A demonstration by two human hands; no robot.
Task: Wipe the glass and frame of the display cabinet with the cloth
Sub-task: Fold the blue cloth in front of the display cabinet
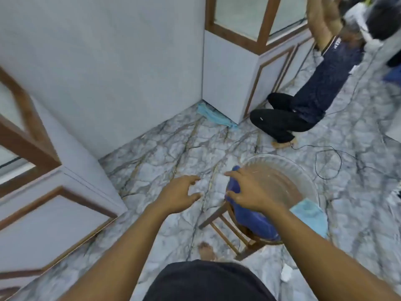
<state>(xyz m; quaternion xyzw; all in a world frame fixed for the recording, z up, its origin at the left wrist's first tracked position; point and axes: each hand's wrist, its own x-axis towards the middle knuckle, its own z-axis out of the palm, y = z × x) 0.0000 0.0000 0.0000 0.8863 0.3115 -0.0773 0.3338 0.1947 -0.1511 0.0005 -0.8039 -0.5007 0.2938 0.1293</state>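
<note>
While the left hand (178, 194) is held spread above veined marble floor (173, 144), the blue cloth (256, 222), draped over a clear round basin (282, 158), is gripped by the right hand (249, 192); the wood-framed display cabinet (265, 22) is seen far right.

Your cloth (245, 218) is deep blue. The second cloth (310, 216) is pale turquoise, as is the rag (214, 117). Your bowl (303, 177) is clear and the stool (225, 231) is brown wood. The floor (173, 137) is grey-white marble with dark veins and gold lines. The display cabinet (263, 29) has white panels and brown frames.
</note>
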